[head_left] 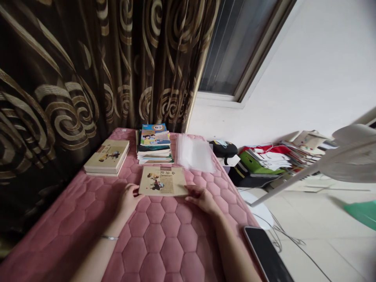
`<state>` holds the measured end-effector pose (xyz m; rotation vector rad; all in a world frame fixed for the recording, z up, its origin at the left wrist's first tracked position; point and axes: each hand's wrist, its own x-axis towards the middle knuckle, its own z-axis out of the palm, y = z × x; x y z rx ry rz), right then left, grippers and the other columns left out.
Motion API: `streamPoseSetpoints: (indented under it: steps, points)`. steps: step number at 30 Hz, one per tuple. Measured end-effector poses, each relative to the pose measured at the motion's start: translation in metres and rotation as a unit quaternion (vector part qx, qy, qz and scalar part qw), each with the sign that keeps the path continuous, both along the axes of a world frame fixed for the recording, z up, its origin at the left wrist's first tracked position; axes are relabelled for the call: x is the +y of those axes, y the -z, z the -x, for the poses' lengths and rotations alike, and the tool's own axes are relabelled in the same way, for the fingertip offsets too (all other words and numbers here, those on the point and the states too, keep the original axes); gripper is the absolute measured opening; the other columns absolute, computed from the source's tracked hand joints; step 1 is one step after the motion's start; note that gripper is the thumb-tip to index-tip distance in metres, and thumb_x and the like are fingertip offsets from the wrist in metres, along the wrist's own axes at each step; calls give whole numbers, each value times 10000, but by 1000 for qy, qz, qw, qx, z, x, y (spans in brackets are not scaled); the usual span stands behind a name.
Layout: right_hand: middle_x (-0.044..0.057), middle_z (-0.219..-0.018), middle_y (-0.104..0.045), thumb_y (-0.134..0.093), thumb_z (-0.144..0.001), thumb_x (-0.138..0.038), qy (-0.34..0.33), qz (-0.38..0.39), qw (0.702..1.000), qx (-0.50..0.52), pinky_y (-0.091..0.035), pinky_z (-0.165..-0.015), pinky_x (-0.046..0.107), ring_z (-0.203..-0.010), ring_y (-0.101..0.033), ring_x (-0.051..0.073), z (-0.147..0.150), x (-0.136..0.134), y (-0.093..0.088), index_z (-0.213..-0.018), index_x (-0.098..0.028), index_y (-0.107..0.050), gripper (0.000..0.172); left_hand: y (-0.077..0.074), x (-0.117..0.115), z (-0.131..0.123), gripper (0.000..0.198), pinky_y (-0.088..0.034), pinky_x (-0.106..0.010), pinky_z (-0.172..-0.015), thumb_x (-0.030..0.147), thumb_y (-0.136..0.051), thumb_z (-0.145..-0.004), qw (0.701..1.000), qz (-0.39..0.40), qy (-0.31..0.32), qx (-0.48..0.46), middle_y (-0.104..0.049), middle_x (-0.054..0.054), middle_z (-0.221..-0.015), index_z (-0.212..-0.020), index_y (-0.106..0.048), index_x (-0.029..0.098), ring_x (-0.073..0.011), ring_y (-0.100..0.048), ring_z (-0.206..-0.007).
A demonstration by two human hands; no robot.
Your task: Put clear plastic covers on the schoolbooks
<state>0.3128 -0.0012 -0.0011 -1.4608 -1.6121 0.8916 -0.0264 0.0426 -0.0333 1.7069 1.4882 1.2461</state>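
A thin tan book (163,180) with a small picture on its cover lies flat on the pink quilted surface (164,243). My left hand (128,199) rests at the book's near left corner, fingers bent against its edge. My right hand (202,199) touches the near right corner, fingers curled at the edge. Both hands grip the book by its near side. A thin bracelet (109,237) circles my left wrist.
Behind the book stand a stack of colourful books (154,143), a stack of tan books (107,156) at the left, and clear plastic sleeves (194,157). A dark tablet (266,254) lies at the surface's right edge. A curtain (73,78) hangs behind; clutter and a fan (346,156) stand right.
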Motion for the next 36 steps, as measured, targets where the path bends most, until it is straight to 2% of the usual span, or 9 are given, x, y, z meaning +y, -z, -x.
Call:
streamPoseSetpoints:
  steps: [5, 10, 13, 16, 21, 25, 28, 32, 36]
  points:
    - [31, -1151, -705, -713, -743, -321, 10, -51, 995, -89, -500, -968, 376, -1047, -652, 213, 9, 3, 5, -998, -280, -753, 262, -2, -2, -1, 148, -615, -342, -739, 288, -727, -669, 999, -26, -7, 42, -637, -40, -906, -739, -639, 192, -174, -660, -770]
    - [17, -1131, -714, -688, -774, -313, 15, -31, 993, -114, -506, -961, 368, -1035, -655, 207, 8, 4, 8, -1024, -295, -747, 257, -1, 0, 2, 120, -603, -343, -763, 266, -710, -688, 995, -22, -4, 92, -656, -60, -953, -749, -641, 189, -191, -664, -818]
    - [18, -1198, -682, -674, -789, -312, 12, -31, 989, -145, -496, -964, 357, -1068, -633, 203, 6, 4, 4, -1021, -297, -748, 245, -9, -3, 3, 234, -580, -368, -830, 200, -704, -692, 991, -21, -2, 132, -667, -63, -1006, -921, -656, 197, -211, -663, -903]
    - [42, -1315, -609, -687, -784, -326, 6, -62, 972, -225, -465, -969, 395, -1152, -564, 243, 9, 2, -6, -1007, -283, -753, 237, -19, -7, -2, 437, -492, -420, -992, 148, -711, -689, 980, -58, 27, 191, -633, -66, -1209, -1111, -641, 238, -239, -613, -1094]
    - [46, -1434, -504, -716, -774, -445, 5, -124, 935, -333, -334, -1013, 496, -1290, -394, 330, 51, -2, -21, -1036, -314, -737, 294, -32, -10, -30, 268, -400, -470, -1054, 158, -723, -713, 954, -103, 105, 262, -627, -55, -1272, -963, -733, 256, -278, -538, -1206]
    - [60, -1355, -574, -648, -838, -494, 9, -142, 933, -331, -301, -1007, 448, -1271, -415, 291, 96, 1, -18, -1045, -296, -715, 294, -39, -12, -53, 158, -386, -490, -996, 175, -696, -757, 950, -87, 88, 286, -681, -54, -1181, -879, -749, 261, -287, -548, -1164]
    - [43, -1308, -607, -594, -886, -469, 38, -126, 938, -320, -309, -984, 434, -1251, -435, 266, 109, 5, -13, -967, -297, -720, 228, -40, -14, -59, 137, -361, -490, -988, 181, -689, -769, 950, -82, 67, 295, -680, -52, -1178, -855, -753, 267, -284, -547, -1149]
    - [47, -1398, -532, -625, -870, -437, 71, -116, 937, -323, -310, -989, 467, -1290, -394, 290, 93, 2, -7, -948, -310, -733, 185, -39, -18, -46, 104, -354, -487, -945, 275, -720, -772, 942, -89, 28, 322, -638, -59, -1223, -864, -764, 294, -295, -529, -1139]
    - [85, -1404, -524, -660, -843, -385, 117, -106, 938, -309, -344, -974, 517, -1269, -431, 328, 54, -4, 2, -957, -284, -740, 172, -42, -16, -13, 99, -383, -425, -839, 314, -720, -773, 930, -87, 0, 357, -659, -50, -1029, -857, -771, 330, -275, -543, -1002]
